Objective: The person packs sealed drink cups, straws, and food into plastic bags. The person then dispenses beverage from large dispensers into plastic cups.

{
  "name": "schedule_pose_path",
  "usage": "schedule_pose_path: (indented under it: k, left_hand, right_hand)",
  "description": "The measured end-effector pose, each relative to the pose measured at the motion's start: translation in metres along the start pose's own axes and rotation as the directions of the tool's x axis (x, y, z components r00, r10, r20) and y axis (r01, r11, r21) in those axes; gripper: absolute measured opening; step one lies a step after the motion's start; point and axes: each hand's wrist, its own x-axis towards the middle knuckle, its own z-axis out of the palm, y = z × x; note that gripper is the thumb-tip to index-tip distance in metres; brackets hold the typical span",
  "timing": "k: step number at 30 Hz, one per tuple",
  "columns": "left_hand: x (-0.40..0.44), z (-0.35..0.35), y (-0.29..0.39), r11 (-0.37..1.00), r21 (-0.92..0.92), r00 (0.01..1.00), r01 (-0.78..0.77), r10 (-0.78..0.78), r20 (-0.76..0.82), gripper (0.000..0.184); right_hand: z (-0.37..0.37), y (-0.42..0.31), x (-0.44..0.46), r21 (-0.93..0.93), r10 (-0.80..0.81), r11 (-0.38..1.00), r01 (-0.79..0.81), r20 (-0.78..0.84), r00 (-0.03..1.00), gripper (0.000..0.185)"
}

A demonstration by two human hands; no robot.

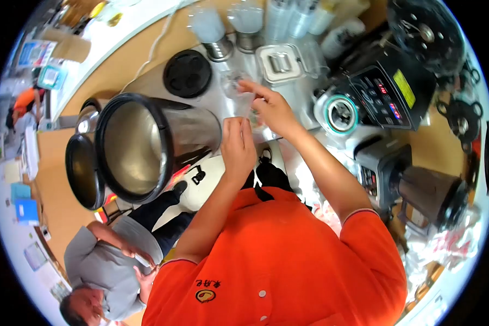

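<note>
My left hand is closed in a pinch on thin clear plastic, which looks like a small bag. Close by on the right, my right hand has its fingers stretched toward the top of the plastic, index finger and thumb apart. Whether its fingertips touch the film is hard to make out. Both hands are above the front of a metal counter. A round black lid lies beyond the left hand, and a square metal container with a handled lid stands beyond the right.
Left of my hands is a large steel barrel with a black rim. Stacked plastic cups stand at the back. On the right are a black machine with a lit panel and a blender. A seated person in grey is at lower left.
</note>
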Motion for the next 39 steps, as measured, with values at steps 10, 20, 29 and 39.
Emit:
schedule_pose_path:
  k: [10, 20, 29, 39]
  left_hand:
    - [-0.061, 0.058, 0.104, 0.845, -0.534, 0.679, -0.039, 0.414, 0.606, 0.032]
    - [-0.212, 0.148, 0.09, 0.805, -0.237, 0.166, -0.544, 0.38, 0.91, 0.063]
    - [-0.195, 0.146, 0.057, 0.793, -0.6, 0.183, -0.103, 0.608, 0.772, 0.009]
    - [-0.178, 0.13, 0.066, 0.863, -0.5, 0.007, 0.069, 0.501, 0.865, 0.027]
  right_hand:
    - [-0.08, -0.087, -0.232, -0.134, -0.29, 0.957, 0.259, -0.527, 0.799, 0.021]
    - [-0.072, -0.048, -0.393, -0.394, -0.318, 0.893, -0.219, -0.895, 0.314, 0.015]
    - [-0.07, 0.002, -0.395, -0.252, -0.148, 0.94, -0.23, -0.908, 0.391, 0.011]
    - [-0.074, 0.074, -0.375, -0.197, -0.071, 0.957, -0.212, -0.87, 0.487, 0.009]
